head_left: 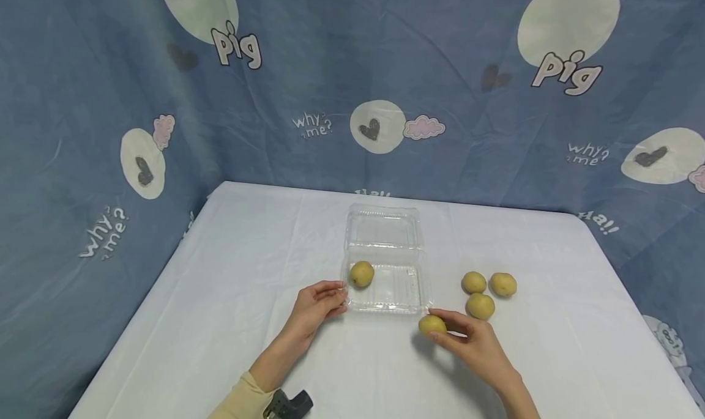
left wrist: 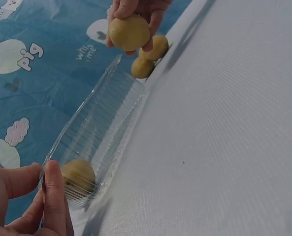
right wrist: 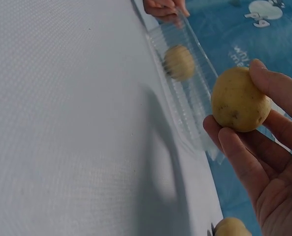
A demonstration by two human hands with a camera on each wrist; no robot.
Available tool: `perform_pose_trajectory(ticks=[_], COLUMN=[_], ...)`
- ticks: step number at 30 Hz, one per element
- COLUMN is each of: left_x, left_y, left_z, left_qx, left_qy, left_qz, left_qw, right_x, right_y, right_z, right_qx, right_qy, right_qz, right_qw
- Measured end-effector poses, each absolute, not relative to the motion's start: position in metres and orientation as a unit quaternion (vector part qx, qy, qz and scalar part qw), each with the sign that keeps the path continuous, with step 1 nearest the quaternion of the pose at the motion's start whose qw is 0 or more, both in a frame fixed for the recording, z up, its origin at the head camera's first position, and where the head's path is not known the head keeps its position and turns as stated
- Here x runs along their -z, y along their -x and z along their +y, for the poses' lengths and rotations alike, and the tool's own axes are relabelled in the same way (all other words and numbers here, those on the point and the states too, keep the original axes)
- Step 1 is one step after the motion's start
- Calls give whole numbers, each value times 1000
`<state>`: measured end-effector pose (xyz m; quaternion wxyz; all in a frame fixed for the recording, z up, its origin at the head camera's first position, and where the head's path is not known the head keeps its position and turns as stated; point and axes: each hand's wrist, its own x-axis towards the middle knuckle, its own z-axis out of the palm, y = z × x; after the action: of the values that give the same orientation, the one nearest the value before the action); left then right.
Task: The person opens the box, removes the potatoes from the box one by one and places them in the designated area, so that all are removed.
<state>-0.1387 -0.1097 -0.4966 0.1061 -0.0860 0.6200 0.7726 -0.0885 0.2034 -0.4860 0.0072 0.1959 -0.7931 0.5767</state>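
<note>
A clear plastic clamshell container (head_left: 385,289) lies with its lid folded back on the table, one potato (head_left: 361,274) in its left end. My left hand (head_left: 319,306) pinches the container's left rim between thumb and fingers, as the left wrist view also shows. Between the thumb and fingertips of my right hand (head_left: 473,342) is another potato (right wrist: 240,99), held above the table near the container's front right corner. Dark specks mark this potato's yellow skin in the right wrist view.
Three more potatoes sit close together right of the container: one at the left (head_left: 473,282), one at the right (head_left: 503,284) and one in front (head_left: 481,307). A white cloth covers the table (head_left: 248,254). Behind it hangs a blue printed curtain (head_left: 286,162).
</note>
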Motion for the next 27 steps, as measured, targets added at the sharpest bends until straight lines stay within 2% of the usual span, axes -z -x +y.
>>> perform_pose_trajectory(ticks=[27], left_x=[500], left_y=[139], left_z=[-110], left_qx=[-774], left_qy=[81], left_qz=[620], left_qw=[101], right_x=[480], right_y=[79], right_z=[228], right_qx=[-552], right_qy=[-106], right_qz=[-826], right_qw=[38])
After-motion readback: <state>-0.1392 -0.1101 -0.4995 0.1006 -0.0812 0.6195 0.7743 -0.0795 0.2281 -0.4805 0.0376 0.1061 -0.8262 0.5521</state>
